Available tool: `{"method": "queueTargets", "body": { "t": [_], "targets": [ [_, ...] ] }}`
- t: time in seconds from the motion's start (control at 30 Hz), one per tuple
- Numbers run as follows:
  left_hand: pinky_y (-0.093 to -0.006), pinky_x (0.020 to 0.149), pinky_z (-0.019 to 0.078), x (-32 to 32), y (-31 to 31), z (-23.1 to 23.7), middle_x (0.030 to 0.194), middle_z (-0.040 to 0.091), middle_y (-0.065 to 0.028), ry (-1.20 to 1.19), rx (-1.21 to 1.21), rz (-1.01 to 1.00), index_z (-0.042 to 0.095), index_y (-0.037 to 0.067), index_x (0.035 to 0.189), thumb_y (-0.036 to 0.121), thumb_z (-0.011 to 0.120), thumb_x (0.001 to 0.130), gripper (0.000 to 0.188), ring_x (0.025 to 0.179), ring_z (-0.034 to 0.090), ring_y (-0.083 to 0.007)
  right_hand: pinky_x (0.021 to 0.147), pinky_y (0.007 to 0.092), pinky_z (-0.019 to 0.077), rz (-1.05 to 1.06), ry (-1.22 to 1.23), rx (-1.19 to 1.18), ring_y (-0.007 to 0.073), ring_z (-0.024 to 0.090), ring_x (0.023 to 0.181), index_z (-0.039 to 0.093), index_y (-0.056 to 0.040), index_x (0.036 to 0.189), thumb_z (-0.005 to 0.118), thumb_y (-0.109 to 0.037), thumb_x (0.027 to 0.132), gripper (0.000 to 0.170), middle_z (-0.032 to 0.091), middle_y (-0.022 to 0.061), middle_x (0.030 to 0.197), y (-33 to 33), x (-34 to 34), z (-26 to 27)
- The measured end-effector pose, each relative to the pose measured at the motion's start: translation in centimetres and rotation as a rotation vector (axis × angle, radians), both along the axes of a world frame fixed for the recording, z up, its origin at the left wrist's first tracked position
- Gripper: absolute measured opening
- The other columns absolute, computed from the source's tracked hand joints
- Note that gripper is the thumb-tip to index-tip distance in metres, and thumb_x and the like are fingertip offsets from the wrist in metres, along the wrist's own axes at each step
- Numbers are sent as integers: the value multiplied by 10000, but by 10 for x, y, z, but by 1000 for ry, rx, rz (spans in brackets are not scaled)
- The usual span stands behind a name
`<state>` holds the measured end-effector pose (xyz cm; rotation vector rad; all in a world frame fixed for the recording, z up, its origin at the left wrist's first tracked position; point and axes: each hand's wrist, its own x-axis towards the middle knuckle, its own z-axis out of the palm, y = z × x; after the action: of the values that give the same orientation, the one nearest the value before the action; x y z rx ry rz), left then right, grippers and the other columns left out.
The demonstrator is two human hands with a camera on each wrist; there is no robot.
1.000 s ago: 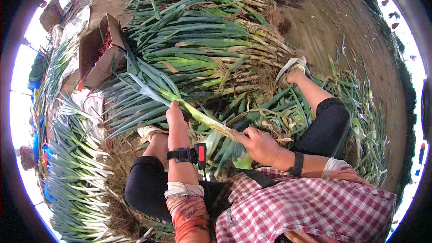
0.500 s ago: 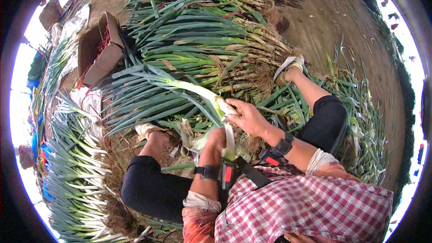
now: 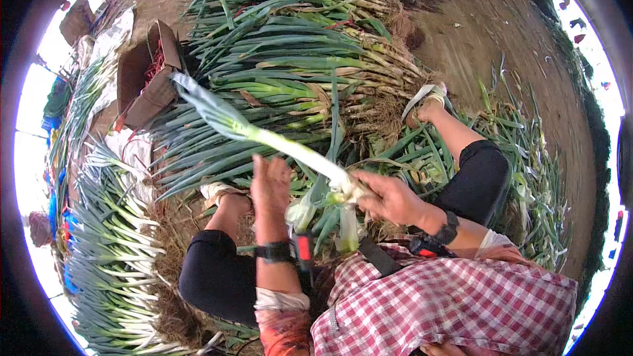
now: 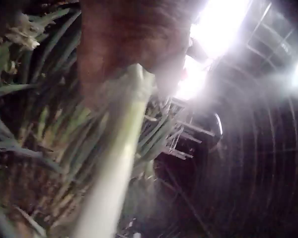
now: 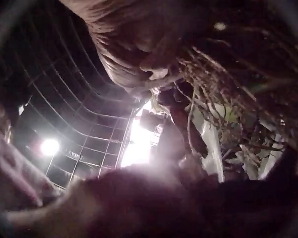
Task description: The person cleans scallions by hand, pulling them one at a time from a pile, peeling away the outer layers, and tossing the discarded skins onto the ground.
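A long leek (image 3: 290,147) slants across the middle of the head view, its white stalk toward the right and its blurred green leaves at the upper left. My right hand (image 3: 395,199) grips its root end, where loose pale outer layers hang down. Just below the stalk is my left hand (image 3: 270,184), raised and blurred; whether its fingers touch the leek is unclear. In the left wrist view the stalk (image 4: 121,134) runs close in front of the left hand (image 4: 134,39). Thin roots (image 5: 208,74) lie beside the right hand (image 5: 134,44) in the right wrist view.
Leeks with dark leaves (image 3: 277,46) are heaped ahead. Another row with white stalks (image 3: 125,244) lies at the left. A cardboard box (image 3: 155,95) with red strands stands at the upper left. Loose leaves (image 3: 521,178) cover ground at the right, beyond my bent knee (image 3: 481,171).
The left hand, at the leaf base a second ago, moved down to the root end and is now back up and left. Outer layers have come away from the stalk, which looks whiter.
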<state>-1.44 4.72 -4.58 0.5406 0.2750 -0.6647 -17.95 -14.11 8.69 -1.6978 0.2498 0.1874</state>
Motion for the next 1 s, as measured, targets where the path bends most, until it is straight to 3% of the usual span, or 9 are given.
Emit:
{"method": "queueTargets", "body": {
  "t": [0.03, 0.1, 0.2, 0.23, 0.3, 0.37, 0.43, 0.73, 1.0],
  "targets": [
    [-279, 607, 437, 9, -20, 63, 728, 531, -57, -9, 181, 158, 459, 29, 902, 390, 433, 858, 365, 657, 507, -163, 639, 252, 451, 77, 14, -118, 108, 573, 748, 376, -25, 1215, 556, -124, 803, 460, 597, 84, 912, -1, -8, 7],
    [-301, 513, 465, 37, -13, 93, 665, 519, -64, 122, 299, 295, 441, 24, 902, 342, 516, 821, 336, 577, 527, -191, 646, 253, 455, 103, -142, -228, 109, 579, 753, 380, -54, 1234, 578, -140, 787, 496, 600, 84, 898, -2, -23, -12],
    [-330, 571, 473, 52, 6, 96, 617, 486, -56, -57, 321, 190, 454, 65, 835, 202, 658, 727, 269, 566, 502, -191, 684, 323, 452, 166, 57, -335, 256, 589, 794, 434, -44, 1174, 616, -229, 753, 495, 571, 141, 964, -2, -17, -6],
    [-326, 562, 469, 53, 7, 113, 591, 471, -44, -80, 338, 211, 454, 70, 811, 173, 679, 705, 269, 553, 487, -176, 684, 323, 452, 156, 52, -331, 256, 589, 794, 434, -44, 1174, 616, -229, 753, 495, 571, 141, 964, -3, -8, -11],
    [-336, 583, 465, 56, 9, 132, 621, 471, -28, -96, 347, 257, 457, 75, 819, 102, 660, 708, 232, 561, 476, -166, 724, 376, 445, 6, -515, -871, 323, 570, 791, 442, -34, 1130, 604, -371, 731, 546, 576, 157, 898, -1, 13, -26],
    [-348, 634, 462, 56, 12, 151, 684, 478, -26, -226, 378, 268, 460, 72, 830, 70, 643, 710, 218, 596, 476, -161, 736, 382, 435, -69, -638, -807, 331, 564, 808, 481, -32, 1047, 614, -399, 704, 520, 569, 157, 893, 15, 48, -9],
    [-356, 678, 459, 52, 14, 165, 762, 488, -36, -251, 411, 259, 462, 70, 848, 51, 623, 717, 209, 638, 483, -164, 707, 366, 440, -13, -447, -405, 320, 559, 804, 465, -41, 1038, 616, -313, 721, 443, 576, 135, 887, 43, 77, 1],
    [-371, 746, 471, 56, 27, 164, 808, 504, -69, -264, 428, 276, 462, 40, 901, 60, 616, 718, 240, 760, 550, -227, 565, 358, 434, 16, -282, -356, 312, 569, 662, 554, -36, 794, 565, -162, 706, 154, 533, 194, 701, 80, 120, 10],
    [-370, 784, 449, 59, 31, 173, 800, 548, -89, -479, 461, 249, 467, 37, 867, 120, 595, 740, 199, 894, 559, -261, 553, 339, 434, -95, -311, -267, 289, 556, 593, 560, 14, 769, 547, -124, 678, 165, 558, 182, 678, 79, 139, -5]
  ]
}}
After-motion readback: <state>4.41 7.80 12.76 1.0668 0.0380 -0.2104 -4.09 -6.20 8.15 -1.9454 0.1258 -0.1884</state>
